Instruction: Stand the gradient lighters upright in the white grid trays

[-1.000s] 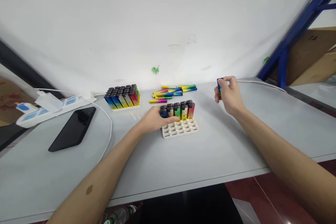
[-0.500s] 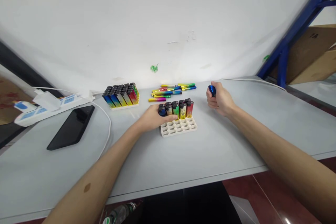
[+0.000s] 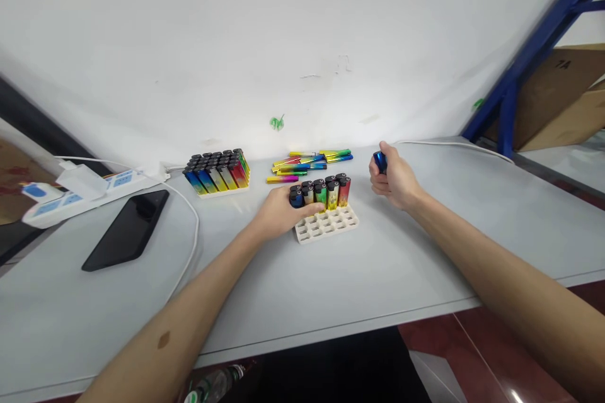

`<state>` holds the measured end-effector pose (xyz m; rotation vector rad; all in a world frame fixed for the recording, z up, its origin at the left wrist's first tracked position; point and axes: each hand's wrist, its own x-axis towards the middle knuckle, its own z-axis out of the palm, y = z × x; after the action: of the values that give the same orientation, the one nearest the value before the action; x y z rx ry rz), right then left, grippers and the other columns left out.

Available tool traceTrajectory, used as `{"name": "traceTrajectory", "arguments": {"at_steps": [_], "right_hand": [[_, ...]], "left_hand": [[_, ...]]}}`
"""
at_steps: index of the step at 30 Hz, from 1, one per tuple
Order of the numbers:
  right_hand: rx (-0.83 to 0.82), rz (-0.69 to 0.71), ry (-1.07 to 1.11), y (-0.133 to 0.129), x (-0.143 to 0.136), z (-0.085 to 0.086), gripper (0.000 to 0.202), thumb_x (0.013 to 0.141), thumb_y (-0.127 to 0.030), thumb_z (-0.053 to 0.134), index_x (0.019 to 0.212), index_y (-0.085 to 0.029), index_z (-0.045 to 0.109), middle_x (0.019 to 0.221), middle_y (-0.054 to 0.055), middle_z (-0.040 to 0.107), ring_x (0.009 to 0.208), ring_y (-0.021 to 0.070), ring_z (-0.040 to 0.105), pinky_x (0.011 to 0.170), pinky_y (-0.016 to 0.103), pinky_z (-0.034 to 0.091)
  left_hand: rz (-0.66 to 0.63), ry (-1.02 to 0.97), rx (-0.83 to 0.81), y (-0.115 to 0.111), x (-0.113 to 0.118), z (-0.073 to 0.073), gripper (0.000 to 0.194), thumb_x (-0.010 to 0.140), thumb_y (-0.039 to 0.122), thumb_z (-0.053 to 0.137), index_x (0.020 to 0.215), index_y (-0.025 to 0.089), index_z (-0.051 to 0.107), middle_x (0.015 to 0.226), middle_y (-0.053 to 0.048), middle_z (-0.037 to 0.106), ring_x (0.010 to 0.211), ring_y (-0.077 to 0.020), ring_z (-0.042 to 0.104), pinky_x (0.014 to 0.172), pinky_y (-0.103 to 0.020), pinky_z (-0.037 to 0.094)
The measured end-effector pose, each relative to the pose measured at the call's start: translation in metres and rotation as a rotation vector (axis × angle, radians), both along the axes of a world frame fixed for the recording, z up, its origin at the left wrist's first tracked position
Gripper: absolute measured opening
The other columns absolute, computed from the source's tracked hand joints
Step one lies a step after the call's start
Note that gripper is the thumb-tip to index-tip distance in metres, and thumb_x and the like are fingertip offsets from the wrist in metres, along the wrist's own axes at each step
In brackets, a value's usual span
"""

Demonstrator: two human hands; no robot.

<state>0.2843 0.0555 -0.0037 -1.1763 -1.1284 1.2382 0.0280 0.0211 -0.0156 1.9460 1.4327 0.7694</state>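
My left hand (image 3: 280,213) is closed round the left end of a white slotted tray (image 3: 326,230), its thumb across the front of the upright lighters (image 3: 332,194). These have black tops and coloured bodies and fill the tray's back rows; the front slots hold none. To the right of the tray, my right hand (image 3: 394,181) is raised in a fist round a shiny blue lighter (image 3: 380,162), mostly hidden by the fingers. Several metallic coloured sleeves (image 3: 302,167) lie in a loose pile behind the tray.
A second tray full of lighters (image 3: 218,173) stands at the back left. Further left are a black phone (image 3: 126,230), a white power strip (image 3: 75,201) and a white cable (image 3: 193,242). A white wall (image 3: 302,44) rises behind the grey table (image 3: 340,289).
My left hand and the tray have shifted slightly to the right. My right hand has moved a little to the left, still holding the blue lighter.
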Motion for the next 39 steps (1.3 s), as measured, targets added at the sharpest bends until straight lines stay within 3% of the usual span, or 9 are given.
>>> {"name": "traceTrajectory", "arguments": {"at_steps": [4,11,16,20,23,27,31,35,39], "right_hand": [[-0.012,0.016,0.018,0.0,0.0,-0.001,0.048,0.088,-0.06,0.046,0.058,-0.024,0.035,0.046,-0.008,0.019,0.039,0.0073,0.011,0.04,0.025,0.011],[-0.016,0.029,0.021,-0.003,-0.001,0.004,0.042,0.087,-0.053,0.045,0.058,-0.025,0.034,0.045,-0.008,0.019,0.039,0.0081,0.01,0.038,0.024,0.011],[0.016,0.06,-0.01,-0.005,-0.001,0.003,0.045,0.089,-0.059,0.042,0.06,-0.024,0.038,0.047,-0.008,0.02,0.04,0.0085,0.012,0.039,0.025,0.013],[0.164,0.092,-0.035,-0.009,-0.004,0.002,0.043,0.091,-0.06,0.042,0.075,-0.022,0.055,0.056,-0.004,0.037,0.043,0.0105,0.031,0.044,0.028,0.028],[0.301,0.096,-0.162,-0.014,-0.006,0.006,0.039,0.092,-0.058,0.049,0.082,-0.022,0.059,0.07,0.001,0.053,0.062,0.0149,0.051,0.057,0.029,0.04],[0.466,0.033,-0.329,-0.02,0.0,0.018,0.034,0.088,-0.053,0.063,0.073,-0.023,0.057,0.071,0.0,0.052,0.069,0.0153,0.05,0.063,0.029,0.041],[0.562,0.028,-0.279,-0.028,-0.001,0.025,0.033,0.087,-0.055,0.064,0.078,-0.024,0.058,0.069,0.0,0.053,0.065,0.0157,0.053,0.063,0.032,0.047],[0.611,0.047,-0.339,-0.043,-0.023,0.017,0.035,0.085,-0.053,0.069,0.107,-0.027,0.059,0.086,0.002,0.065,0.073,0.0189,0.066,0.07,0.036,0.057],[0.87,0.093,-0.548,-0.056,-0.045,-0.001,0.028,0.087,-0.041,0.071,0.106,-0.025,0.058,0.09,0.003,0.072,0.075,0.018,0.071,0.067,0.031,0.06]], "left_hand": [[0.062,0.006,0.019,-0.001,0.006,-0.001,0.047,0.068,0.062,0.075,0.089,0.021,0.065,0.095,-0.004,0.071,0.089,-0.0236,0.063,0.078,-0.034,0.048],[-0.174,0.023,-0.087,0.002,-0.012,0.011,0.058,0.069,0.059,0.076,0.112,0.023,0.062,0.108,-0.003,0.072,0.094,-0.023,0.066,0.075,-0.03,0.049],[-0.212,0.181,-0.113,0.006,-0.028,0.021,0.063,0.069,0.058,0.076,0.118,0.021,0.062,0.108,-0.006,0.072,0.086,-0.0233,0.065,0.068,-0.03,0.047],[-0.274,0.186,-0.155,0.006,-0.033,0.028,0.051,0.072,0.046,0.073,0.116,0.021,0.064,0.098,-0.004,0.071,0.081,-0.0212,0.064,0.065,-0.029,0.046],[-0.298,0.159,-0.166,0.006,-0.033,0.029,0.044,0.073,0.04,0.071,0.112,0.02,0.064,0.09,-0.002,0.067,0.076,-0.0189,0.06,0.063,-0.028,0.045],[-0.296,0.168,-0.16,0.006,-0.032,0.025,0.04,0.075,0.037,0.068,0.111,0.021,0.063,0.08,0.0,0.06,0.069,-0.0165,0.053,0.059,-0.027,0.04],[-0.284,0.149,-0.135,0.008,-0.032,0.021,0.032,0.075,0.039,0.068,0.101,0.021,0.064,0.068,0.004,0.051,0.063,-0.0149,0.047,0.056,-0.027,0.034],[-0.327,0.097,-0.117,0.009,-0.03,0.02,0.036,0.078,0.038,0.067,0.109,0.021,0.063,0.068,0.005,0.046,0.061,-0.0127,0.039,0.057,-0.026,0.031],[-0.361,0.051,-0.149,0.008,-0.028,0.021,0.034,0.078,0.036,0.068,0.108,0.019,0.063,0.074,0.005,0.048,0.061,-0.011,0.035,0.057,-0.026,0.028]]}}
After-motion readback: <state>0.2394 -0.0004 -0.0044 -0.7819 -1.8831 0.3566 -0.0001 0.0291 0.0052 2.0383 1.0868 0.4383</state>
